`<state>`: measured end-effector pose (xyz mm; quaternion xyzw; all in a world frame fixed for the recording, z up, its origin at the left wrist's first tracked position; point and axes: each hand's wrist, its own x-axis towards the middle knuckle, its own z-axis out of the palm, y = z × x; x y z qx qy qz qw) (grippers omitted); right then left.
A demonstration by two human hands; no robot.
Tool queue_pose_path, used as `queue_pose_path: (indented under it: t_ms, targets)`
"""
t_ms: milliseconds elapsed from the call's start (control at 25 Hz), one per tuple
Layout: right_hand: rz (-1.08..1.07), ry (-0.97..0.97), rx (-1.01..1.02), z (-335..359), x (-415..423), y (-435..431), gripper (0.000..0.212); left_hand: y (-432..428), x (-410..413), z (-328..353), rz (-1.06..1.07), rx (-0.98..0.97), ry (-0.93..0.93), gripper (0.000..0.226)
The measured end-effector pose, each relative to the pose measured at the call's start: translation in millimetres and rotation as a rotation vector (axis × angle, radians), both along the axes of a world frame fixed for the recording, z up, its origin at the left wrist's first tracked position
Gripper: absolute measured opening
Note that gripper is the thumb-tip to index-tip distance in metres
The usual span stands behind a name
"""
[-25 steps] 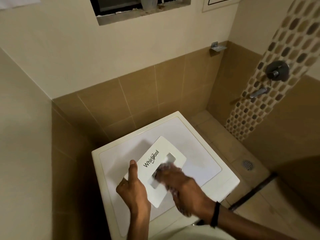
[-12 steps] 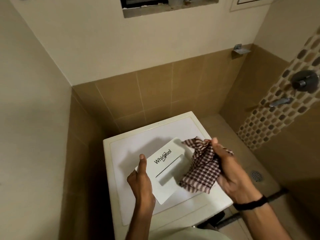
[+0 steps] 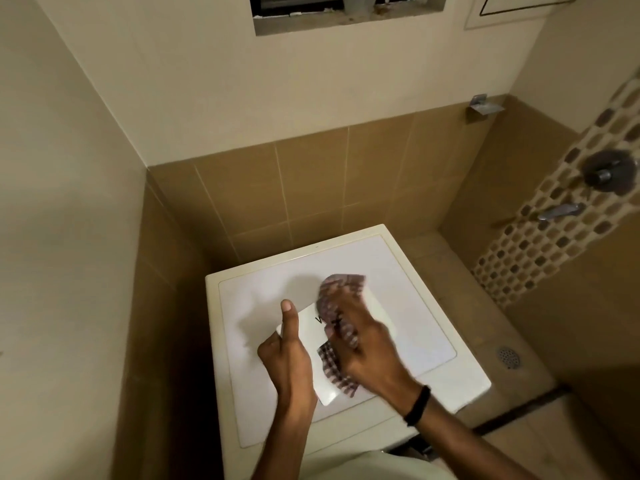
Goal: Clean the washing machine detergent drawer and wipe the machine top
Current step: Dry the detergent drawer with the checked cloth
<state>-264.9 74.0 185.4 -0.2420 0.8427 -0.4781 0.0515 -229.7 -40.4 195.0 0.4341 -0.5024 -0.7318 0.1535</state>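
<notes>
**Wiping the detergent drawer's front with a checked cloth, over the machine top**

The white detergent drawer (image 3: 306, 332) is held face up over the middle of the washing machine top (image 3: 415, 299), and its shadow suggests it is lifted clear. Its logo is mostly covered. The left hand (image 3: 287, 358) grips the drawer's left edge, with the thumb straight along the front and the fingers out of sight beneath. The right hand (image 3: 367, 348) clutches a bunched brown-checked cloth (image 3: 341, 289) and presses it onto the drawer face. Motion blur hides how its fingers lie. A black wristband (image 3: 417, 405) circles that wrist. The drawer-cleaning step appears to be in hand, with the top not yet wiped. Next, the left hand likely needs a steady hold while the cloth works the edges and corners, and then the drawer must be moved off so the top can be wiped.
</notes>
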Motion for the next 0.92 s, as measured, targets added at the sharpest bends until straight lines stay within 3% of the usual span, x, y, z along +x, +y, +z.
queue_pose_path:
  t_ms: [160,200,280,360,480,560,720,920]
  targets:
    - [0.304,0.263,0.105,-5.2,23.7,-5.2,0.078,0.4,6.9,-0.9,0.064,-0.024,0.063,0.048]
    - [0.255,0.244,0.104,-7.7,10.1,3.9,0.075,1.2,8.8,0.7,0.060,-0.024,0.055,0.045]
    - [-0.065,-0.001,0.077,-7.1,-22.4,17.2,0.070,3.2,8.3,2.7,0.053,-0.033,0.053,0.038]
    - [-0.101,-0.116,0.086,1.7,-19.4,3.7,0.074,2.7,2.2,6.2,0.059,-0.084,0.039,0.044]
    - [0.239,0.126,0.165,4.5,42.3,-20.1,0.079,-5.7,-1.8,4.1,0.083,-0.085,0.030,0.058]
    - [0.281,0.324,0.262,-3.3,35.1,-4.2,0.078,-5.1,3.9,-0.2,0.082,-0.061,0.043,0.057]
    - [-0.016,0.190,0.379,-6.1,-11.7,6.7,0.084,6.8,4.4,-8.5,0.030,-0.102,0.005,0.053]
    - [0.253,0.356,0.374,-1.7,51.1,-18.3,0.088,-1.5,4.0,4.5,0.055,-0.061,0.056,0.048]
